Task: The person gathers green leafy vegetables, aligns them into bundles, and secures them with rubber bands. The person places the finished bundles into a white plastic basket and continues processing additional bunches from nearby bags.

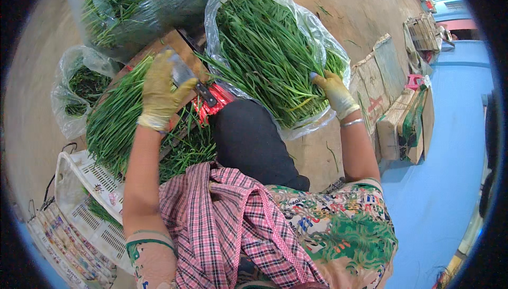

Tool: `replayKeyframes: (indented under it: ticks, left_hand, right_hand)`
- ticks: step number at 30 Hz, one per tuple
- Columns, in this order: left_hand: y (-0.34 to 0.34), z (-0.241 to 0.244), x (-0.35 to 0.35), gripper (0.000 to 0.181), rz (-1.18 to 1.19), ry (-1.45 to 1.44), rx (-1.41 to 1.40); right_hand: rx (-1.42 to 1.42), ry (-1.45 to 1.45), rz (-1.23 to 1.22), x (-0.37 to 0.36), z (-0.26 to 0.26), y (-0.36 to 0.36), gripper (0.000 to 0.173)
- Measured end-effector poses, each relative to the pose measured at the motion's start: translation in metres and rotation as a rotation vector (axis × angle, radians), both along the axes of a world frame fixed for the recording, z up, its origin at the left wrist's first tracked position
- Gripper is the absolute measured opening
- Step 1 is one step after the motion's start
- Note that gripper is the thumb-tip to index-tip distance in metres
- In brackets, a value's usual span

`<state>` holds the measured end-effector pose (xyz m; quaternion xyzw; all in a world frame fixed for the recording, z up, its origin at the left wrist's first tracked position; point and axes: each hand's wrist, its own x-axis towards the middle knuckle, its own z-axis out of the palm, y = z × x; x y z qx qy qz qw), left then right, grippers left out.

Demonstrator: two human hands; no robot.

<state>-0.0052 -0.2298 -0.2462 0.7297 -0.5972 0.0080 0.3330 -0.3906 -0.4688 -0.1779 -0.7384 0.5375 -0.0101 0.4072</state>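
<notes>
My left hand [160, 92], in a yellowish glove, hovers over or rests on a pile of long green chive-like leaves [115, 118]; contact cannot be made out. Its thumb is spread from the fingers, and nothing is held. Beside it a cleaver [184, 72] with a dark riveted handle lies on a wooden board [194, 64]. My right hand [335, 90], gloved too, touches the stem end of a large heap of the same greens [266, 54] in a clear plastic bag [307, 15]. Its fingers are partly among the stems, so its grip is unclear.
Red plastic strips [214, 102] lie beside my knee [254, 142]. Further bagged greens stand in a large bag [115, 11] and a small one [71, 106]. A white plastic basket [91, 205] sits at lower left. Flattened cardboard [369, 82] and a carton [401, 126] are at right.
</notes>
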Motion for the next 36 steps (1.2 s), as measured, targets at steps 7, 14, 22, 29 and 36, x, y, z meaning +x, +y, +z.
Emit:
replayKeyframes:
  ticks: [7,14,22,29,36]
  left_hand:
    - [-0.059,0.018,-0.134,0.054,-0.364,0.139,-0.065]
    - [-0.088,0.033,-0.197,0.052,-0.627,0.019,0.059]
    - [-0.094,0.026,-0.201,0.048,-0.570,0.030,0.268]
    - [-0.099,0.038,-0.206,0.046,-0.635,-0.117,0.676]
    - [-0.099,0.034,-0.204,0.050,-0.573,-0.091,0.570]
  right_hand:
    - [-0.100,0.198,0.245,0.015,-0.020,0.018,0.073]
    - [0.282,-0.070,0.014,0.017,-0.017,-0.006,0.053]
    - [0.411,-0.393,-0.233,0.008,0.001,-0.007,0.035]
    - [0.603,-0.557,-0.250,-0.008,-0.042,-0.001,0.035]
    - [0.533,-0.474,-0.156,0.003,-0.033,0.012,0.044]
